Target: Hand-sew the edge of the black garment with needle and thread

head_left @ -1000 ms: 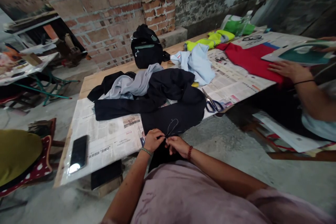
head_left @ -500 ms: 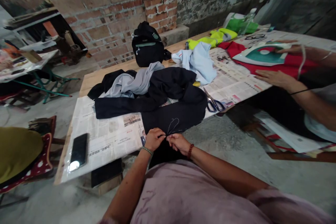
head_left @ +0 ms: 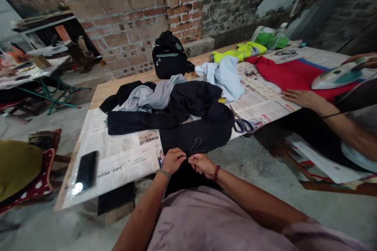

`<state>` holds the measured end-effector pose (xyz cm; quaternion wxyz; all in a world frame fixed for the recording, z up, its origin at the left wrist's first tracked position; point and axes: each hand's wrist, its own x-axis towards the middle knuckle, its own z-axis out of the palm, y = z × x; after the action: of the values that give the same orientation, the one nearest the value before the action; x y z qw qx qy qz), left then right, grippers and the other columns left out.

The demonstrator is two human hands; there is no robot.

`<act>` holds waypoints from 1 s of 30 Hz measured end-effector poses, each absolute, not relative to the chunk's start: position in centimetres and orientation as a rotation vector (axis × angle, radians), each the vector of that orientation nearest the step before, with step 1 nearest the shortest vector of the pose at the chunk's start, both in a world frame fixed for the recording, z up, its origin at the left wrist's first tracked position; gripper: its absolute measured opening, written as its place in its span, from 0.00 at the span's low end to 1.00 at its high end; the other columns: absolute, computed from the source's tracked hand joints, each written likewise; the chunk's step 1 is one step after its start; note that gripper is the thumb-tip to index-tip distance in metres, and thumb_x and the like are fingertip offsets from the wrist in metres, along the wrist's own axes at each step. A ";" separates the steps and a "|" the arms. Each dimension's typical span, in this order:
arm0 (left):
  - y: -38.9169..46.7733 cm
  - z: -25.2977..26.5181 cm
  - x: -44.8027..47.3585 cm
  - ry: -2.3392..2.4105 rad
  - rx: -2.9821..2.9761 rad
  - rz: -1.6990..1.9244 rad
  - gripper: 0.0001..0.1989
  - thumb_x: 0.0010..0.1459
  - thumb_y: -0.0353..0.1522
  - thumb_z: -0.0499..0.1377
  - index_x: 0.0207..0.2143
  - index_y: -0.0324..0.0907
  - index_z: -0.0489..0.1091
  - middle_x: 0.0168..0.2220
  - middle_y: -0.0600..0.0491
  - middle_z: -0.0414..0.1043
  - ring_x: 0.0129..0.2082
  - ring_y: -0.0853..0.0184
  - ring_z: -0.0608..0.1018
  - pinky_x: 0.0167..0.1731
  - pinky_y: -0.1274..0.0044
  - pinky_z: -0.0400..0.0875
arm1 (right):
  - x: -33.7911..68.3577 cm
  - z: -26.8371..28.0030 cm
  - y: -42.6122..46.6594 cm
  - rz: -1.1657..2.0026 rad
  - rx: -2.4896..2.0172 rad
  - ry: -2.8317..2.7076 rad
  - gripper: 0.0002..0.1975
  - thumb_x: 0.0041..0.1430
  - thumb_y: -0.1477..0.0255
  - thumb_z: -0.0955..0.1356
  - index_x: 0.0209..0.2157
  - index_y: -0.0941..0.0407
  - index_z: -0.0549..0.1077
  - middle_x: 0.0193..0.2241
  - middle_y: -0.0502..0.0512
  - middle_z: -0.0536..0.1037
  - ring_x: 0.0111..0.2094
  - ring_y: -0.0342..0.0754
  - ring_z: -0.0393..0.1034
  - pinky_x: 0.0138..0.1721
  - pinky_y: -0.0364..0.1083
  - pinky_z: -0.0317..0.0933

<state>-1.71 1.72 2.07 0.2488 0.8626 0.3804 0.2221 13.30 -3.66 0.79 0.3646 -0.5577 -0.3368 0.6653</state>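
At the edge of the dark garment [head_left: 203,133], both hands [head_left: 173,161] [head_left: 203,164] pinch close together.

A smartphone [head_left: 86,171] lies on newspaper [head_left: 120,164] at the near left end of the bench [head_left: 101,91]. Right of it, the person's left hand [head_left: 174,160] and right hand [head_left: 203,166] meet at the near edge of a garment [head_left: 194,135], clothes [head_left: 153,96] heaped behind. Scissors [head_left: 243,124] lie just right of the garment. Behind the heap stands a backpack [head_left: 169,57]; farther right are a safety vest [head_left: 240,51], then a bottle [head_left: 276,39]. Across the bench's right side, an iron [head_left: 335,76] is over a cloth [head_left: 285,74], a co-worker's hand [head_left: 308,100] at its near edge.
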 end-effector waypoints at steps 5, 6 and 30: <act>1.8 1.7 -1.8 1.053 2.390 0.573 0.05 0.50 0.30 0.57 0.31 0.43 0.71 0.31 0.53 0.72 0.34 0.69 0.72 0.36 0.76 0.61 | 13.2 0.9 -3.7 1.777 -1.306 -0.745 0.07 0.41 0.70 0.65 0.22 0.59 0.65 0.10 0.41 0.64 0.06 0.33 0.48 0.08 0.37 0.39; 1.8 1.6 -1.8 1.052 2.397 0.575 0.05 0.50 0.30 0.57 0.31 0.43 0.71 0.32 0.53 0.72 0.35 0.69 0.72 0.36 0.76 0.61 | 13.2 0.9 -3.7 1.785 -1.276 -0.717 0.08 0.41 0.69 0.66 0.22 0.59 0.65 0.11 0.41 0.63 0.06 0.33 0.48 0.09 0.37 0.39; 1.8 1.2 -1.3 1.148 2.335 0.616 0.05 0.46 0.26 0.57 0.26 0.43 0.72 0.28 0.55 0.71 0.31 0.72 0.72 0.35 0.79 0.62 | 16.8 2.6 -5.1 0.836 -1.609 -1.478 0.08 0.47 0.70 0.63 0.22 0.56 0.71 0.22 0.50 0.72 0.27 0.43 0.64 0.31 0.42 0.57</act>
<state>-1.27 1.81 1.18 0.2319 0.8495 0.4177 0.2241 16.77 -5.13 2.61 0.3905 -0.6331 -0.5818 0.3289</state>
